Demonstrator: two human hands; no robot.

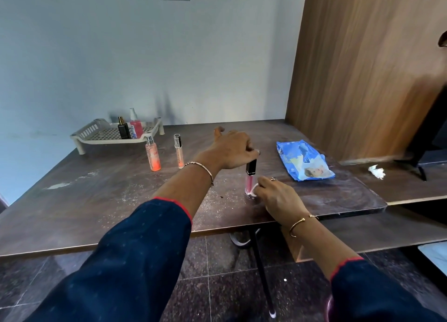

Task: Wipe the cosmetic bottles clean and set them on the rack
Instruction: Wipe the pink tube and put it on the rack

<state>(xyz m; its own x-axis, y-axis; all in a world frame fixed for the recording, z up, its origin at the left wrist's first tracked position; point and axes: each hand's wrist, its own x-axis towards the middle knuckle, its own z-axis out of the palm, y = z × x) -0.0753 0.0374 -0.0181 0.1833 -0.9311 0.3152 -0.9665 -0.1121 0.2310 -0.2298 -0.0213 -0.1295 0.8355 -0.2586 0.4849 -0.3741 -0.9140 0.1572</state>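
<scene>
- Cosmetic bottles, five in all: two stand on the rack (96, 137) at centre left, a black perfume bottle (123, 129) and a red spray bottle (136, 126).
- Two more stand on the table (84, 200) just in front of the rack: an orange spray bottle (152, 156) and a slim clear tube (178, 151).
- The fifth, a pink lip gloss tube (250, 179), stands upright at centre frame.
- Left hand (232, 149): fingers curled over the tube's black cap, gripping it from above.
- Right hand (278, 195): fingertips pinch a small white piece, probably a wipe (254, 190), against the tube's base; the fingers hide most of it.
- One blue wipes pack (305, 162) lies right of the hands, and one crumpled tissue (376, 171) lies further right.
- The left forearm crosses the table's middle.
</scene>
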